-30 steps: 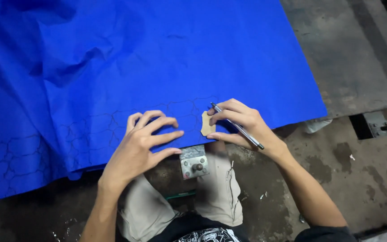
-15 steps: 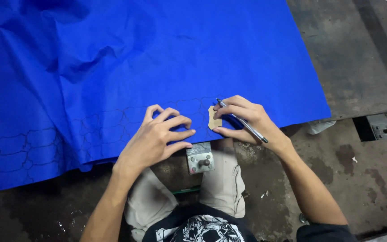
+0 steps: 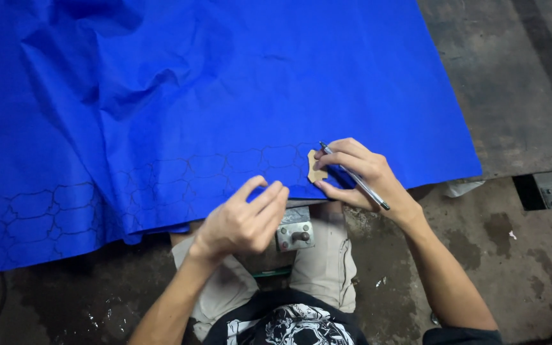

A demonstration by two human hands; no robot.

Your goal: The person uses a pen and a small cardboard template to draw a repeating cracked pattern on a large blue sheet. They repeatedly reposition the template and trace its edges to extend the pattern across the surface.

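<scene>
Pen direction: we see the pen in our right hand, its long axis on a diagonal, the tip up and to the left near the template, the back end down and to the right past the heel of the hand.
Pen look: slim, silvery, with a darker grip part hidden under the fingers.
Template: a small tan cardboard template with notched edges lies flat on the blue fabric, pinned by our right thumb and fingertips; its longer side runs roughly up and down in the view.
Fabric: a large, creased blue sheet spread over the tabletop, its near edge hanging toward our lap; a row of faint traced outlines runs from the left edge to just beside the template.
Right hand: closed around the pen and pressing on the template at the fabric's near edge.
Left hand: our left hand is loosely curled, fingers bent together and pointing up and to the right, fingertips at the fabric's near edge; we cannot tell whether it pinches the cloth.
Metal block: a small grey metal block with a knob sits just beside the left hand, over our knees.
Change: half a second ago the left hand lay flat on the fabric close to the template; it is now lower and further left, while the right hand, pen and template kept their place.
</scene>
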